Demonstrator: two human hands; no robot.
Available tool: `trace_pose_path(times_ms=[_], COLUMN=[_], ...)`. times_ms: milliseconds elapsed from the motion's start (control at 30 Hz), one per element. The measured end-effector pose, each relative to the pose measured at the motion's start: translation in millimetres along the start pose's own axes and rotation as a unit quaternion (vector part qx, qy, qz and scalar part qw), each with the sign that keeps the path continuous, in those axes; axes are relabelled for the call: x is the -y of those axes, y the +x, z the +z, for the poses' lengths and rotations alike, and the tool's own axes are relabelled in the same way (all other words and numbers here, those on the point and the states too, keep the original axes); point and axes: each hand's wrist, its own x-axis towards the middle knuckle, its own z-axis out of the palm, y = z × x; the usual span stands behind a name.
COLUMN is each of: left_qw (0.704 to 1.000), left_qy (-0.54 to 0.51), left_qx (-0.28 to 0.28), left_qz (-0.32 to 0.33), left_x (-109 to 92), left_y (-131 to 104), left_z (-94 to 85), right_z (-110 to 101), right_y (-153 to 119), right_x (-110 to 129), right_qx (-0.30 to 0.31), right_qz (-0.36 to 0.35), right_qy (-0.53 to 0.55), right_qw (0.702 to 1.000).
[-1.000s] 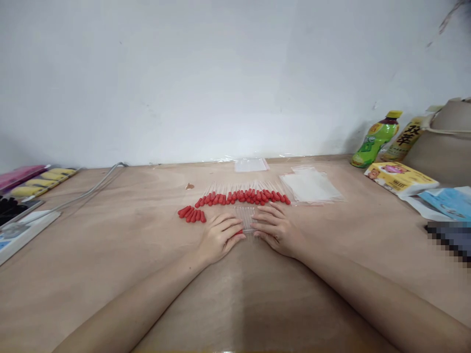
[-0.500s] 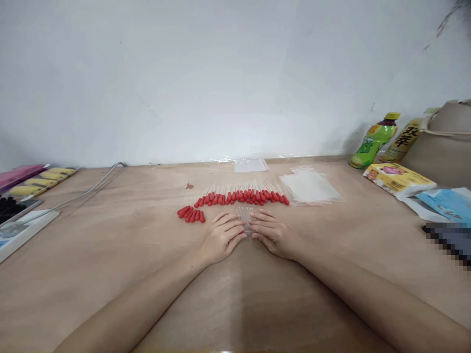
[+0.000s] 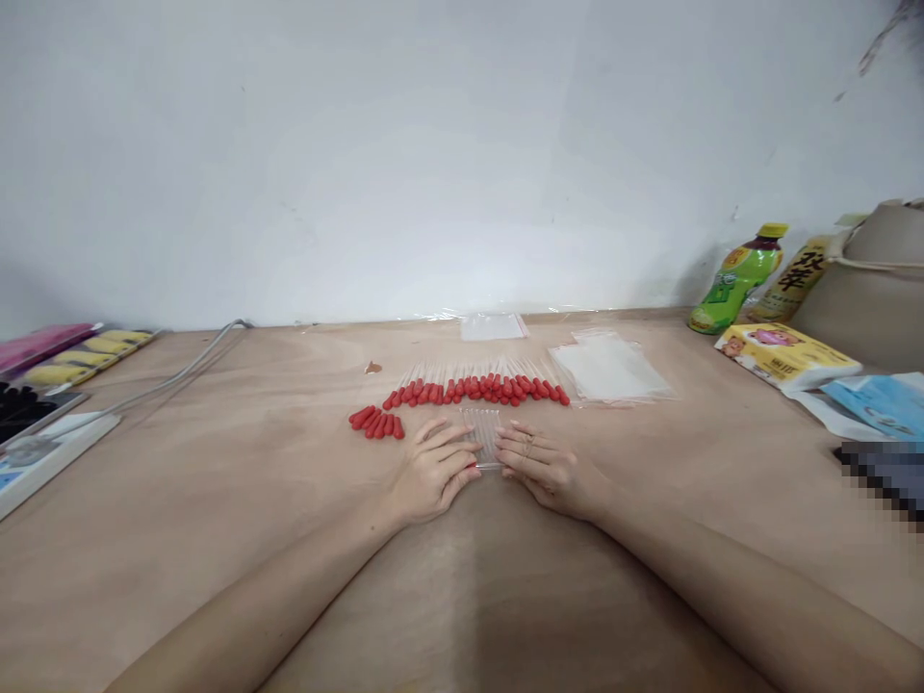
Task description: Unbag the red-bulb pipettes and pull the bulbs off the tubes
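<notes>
Legibly, gold bottle (image 3: pixel 792 279) reads "双"; left hand (image 3: pixel 440 467), right hand (image 3: pixel 541 464) touch clear bag (image 3: pixel 486 438).

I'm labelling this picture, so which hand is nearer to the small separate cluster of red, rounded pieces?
Left. The left hand is just right of the small red cluster, not touching it; the right hand is farther right, past the clear, flat plastic packet.
</notes>
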Motion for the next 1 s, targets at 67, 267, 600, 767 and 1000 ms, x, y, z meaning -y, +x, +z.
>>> trace_pose_path(times_ms=[67,267,600,767,1000], left_qw=[1.000,0.990,0.901,0.866,0.861], left_qy=[-0.002,0.014,-0.006,-0.124,-0.135], left_qx=[-0.002,-0.079,-0.006,0.047,0.100], left_qz=[-0.006,-0.113,-0.435,-0.482,-0.481], left_x=[3,26,89,102,94], left_y=[-5,-18,-14,-25,-21], left_z=[-3.5,-17.5,-77.2,-94.8,-74.0], right_z=[-2,-8,-5,-6,-1], right_y=[-4,-15,-6,-2,2], right_x=[-3,-20,-13,-11,-7], right_qx=[-0.008,-0.042,-0.001,-0.007,0.010], right_qz=[0.002,0.142,0.253,0.267,0.240], right_qy=[0.009,-0.050,-0.107,-0.111,-0.127], right_qw=[1.000,0.988,0.962,0.957,0.962])
